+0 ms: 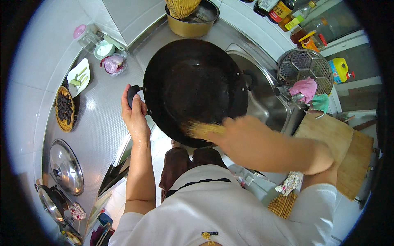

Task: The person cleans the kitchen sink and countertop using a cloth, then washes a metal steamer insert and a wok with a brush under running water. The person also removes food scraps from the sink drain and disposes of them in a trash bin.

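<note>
A large black wok (pixel 197 83) is held in front of me, its far-right part over the stainless steel sink (pixel 261 104). My left hand (pixel 134 110) grips the wok's side handle (pixel 132 96), the thumb on top. In my right hand (pixel 234 138) is a bristly straw-coloured wok brush (pixel 204 130). Its bristles meet the wok's inner wall at the near side, and the hand is slightly blurred. The wok's second handle (pixel 250 79) juts out over the sink, free of either hand.
Left on the steel counter (pixel 104 107) are a cut red onion (pixel 114 64), a white plate (pixel 78 77), a basket of dark pieces (pixel 65 109) and a pot lid (pixel 66 167). A gold pot (pixel 190 27) stands behind the wok. Bottles (pixel 281 10) line the sill; cutting boards (pixel 326 138) lie right.
</note>
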Demonstrator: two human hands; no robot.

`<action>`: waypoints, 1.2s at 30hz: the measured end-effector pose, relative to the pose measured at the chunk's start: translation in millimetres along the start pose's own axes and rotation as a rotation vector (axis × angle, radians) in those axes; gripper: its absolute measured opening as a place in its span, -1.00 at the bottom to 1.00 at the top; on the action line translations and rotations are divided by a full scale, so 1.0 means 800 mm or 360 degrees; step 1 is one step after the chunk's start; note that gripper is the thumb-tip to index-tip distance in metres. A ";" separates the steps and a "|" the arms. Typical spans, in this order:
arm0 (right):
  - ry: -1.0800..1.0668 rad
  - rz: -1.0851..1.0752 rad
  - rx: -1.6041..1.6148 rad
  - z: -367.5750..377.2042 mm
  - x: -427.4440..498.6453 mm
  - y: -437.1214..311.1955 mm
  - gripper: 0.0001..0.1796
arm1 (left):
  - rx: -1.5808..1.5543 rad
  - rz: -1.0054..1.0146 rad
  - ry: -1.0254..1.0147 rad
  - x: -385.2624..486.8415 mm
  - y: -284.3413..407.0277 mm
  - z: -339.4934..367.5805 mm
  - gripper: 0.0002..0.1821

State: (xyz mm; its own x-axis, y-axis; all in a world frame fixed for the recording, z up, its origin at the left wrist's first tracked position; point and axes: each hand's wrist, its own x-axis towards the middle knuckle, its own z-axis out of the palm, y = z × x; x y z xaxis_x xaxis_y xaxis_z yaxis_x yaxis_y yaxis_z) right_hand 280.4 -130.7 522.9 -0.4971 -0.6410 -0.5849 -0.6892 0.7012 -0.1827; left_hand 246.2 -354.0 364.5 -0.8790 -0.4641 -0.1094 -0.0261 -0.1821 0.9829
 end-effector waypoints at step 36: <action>-0.0003 -0.0107 0.0123 0.008 -0.029 0.050 -0.81 | 0.0198 0.0150 -0.0030 -0.003 0.005 0.011 -0.56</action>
State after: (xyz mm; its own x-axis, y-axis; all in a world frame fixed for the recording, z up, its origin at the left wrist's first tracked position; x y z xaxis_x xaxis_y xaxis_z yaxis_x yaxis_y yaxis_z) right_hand 267.5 -85.8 524.0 -0.4498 -0.6871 -0.5706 -0.6785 0.6784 -0.2820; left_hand 243.9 -346.5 369.8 -0.8891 -0.4575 -0.0140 -0.0009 -0.0289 0.9996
